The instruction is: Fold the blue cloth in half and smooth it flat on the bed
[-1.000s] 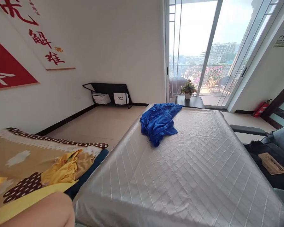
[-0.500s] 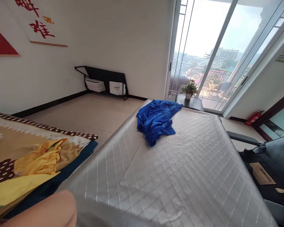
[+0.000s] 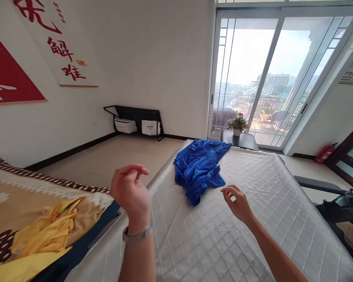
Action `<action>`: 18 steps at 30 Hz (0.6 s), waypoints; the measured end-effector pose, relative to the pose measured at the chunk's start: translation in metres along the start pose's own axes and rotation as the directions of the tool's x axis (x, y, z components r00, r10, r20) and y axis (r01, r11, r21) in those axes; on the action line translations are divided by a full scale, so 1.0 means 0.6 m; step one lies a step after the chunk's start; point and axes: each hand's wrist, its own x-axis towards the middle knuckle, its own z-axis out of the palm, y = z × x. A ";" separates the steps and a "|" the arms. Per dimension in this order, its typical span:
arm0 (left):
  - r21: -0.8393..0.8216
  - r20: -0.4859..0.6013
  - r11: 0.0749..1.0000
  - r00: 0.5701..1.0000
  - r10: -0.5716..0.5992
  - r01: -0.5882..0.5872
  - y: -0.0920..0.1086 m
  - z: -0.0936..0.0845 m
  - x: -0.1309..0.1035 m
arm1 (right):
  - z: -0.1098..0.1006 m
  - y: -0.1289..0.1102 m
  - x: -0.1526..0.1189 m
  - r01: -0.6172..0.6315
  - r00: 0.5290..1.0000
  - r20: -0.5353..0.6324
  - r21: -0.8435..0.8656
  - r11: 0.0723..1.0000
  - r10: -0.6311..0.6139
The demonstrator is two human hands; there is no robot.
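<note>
A crumpled blue cloth (image 3: 197, 166) lies in a heap on the far part of a table with a silver-grey quilted cover (image 3: 223, 239). To the left of the cloth, my left hand (image 3: 132, 196) is raised with curled fingers that stand apart from the palm and hold nothing; a band circles its wrist. My right hand (image 3: 237, 201) hovers just right of and below the cloth, fingers loosely bent, thumb apart, with nothing in it. Neither hand touches the cloth.
Yellow cloths (image 3: 51, 231) lie on a patterned tan cover (image 3: 14, 196) at the left. Beyond the table stands a chair (image 3: 244, 141) with a potted plant (image 3: 237, 127). A black bag (image 3: 335, 219) is at the right, near a grey armrest (image 3: 317, 184).
Both hands have come into view over the table, where only part of an arm showed at the lower left before. The camera view has tilted upward. The blue cloth looks unchanged.
</note>
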 end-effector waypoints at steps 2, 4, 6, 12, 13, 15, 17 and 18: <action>0.023 0.240 0.988 0.959 -0.151 0.150 -0.057 0.045 -0.002 | 0.058 0.047 0.025 -0.041 0.998 0.050 -0.018 0.999 0.041; 0.182 0.488 0.960 0.828 -0.276 0.213 -0.122 0.087 -0.019 | 0.100 0.085 0.046 -0.055 0.996 0.067 -0.078 0.995 0.060; 0.303 0.576 0.940 0.756 -0.312 0.158 -0.180 0.118 -0.047 | 0.129 0.113 0.069 -0.046 0.997 0.052 -0.185 0.982 0.057; 0.435 0.753 0.888 0.602 -0.265 -0.153 -0.259 0.149 -0.119 | 0.183 0.149 0.115 -0.084 0.981 0.116 -0.470 0.878 0.156; 0.448 0.764 0.874 0.589 -0.265 -0.187 -0.262 0.150 -0.125 | 0.189 0.150 0.116 -0.085 0.976 0.133 -0.489 0.868 0.170; 0.470 0.766 0.853 0.585 -0.266 -0.228 -0.265 0.151 -0.131 | 0.193 0.147 0.115 -0.089 0.971 0.148 -0.507 0.857 0.188; 0.485 0.767 0.837 0.583 -0.268 -0.254 -0.267 0.151 -0.133 | 0.186 0.139 0.113 -0.089 0.966 0.161 -0.521 0.849 0.200; 0.492 0.769 0.830 0.578 -0.273 -0.263 -0.267 0.151 -0.134 | 0.180 0.133 0.113 -0.084 0.962 0.177 -0.529 0.844 0.207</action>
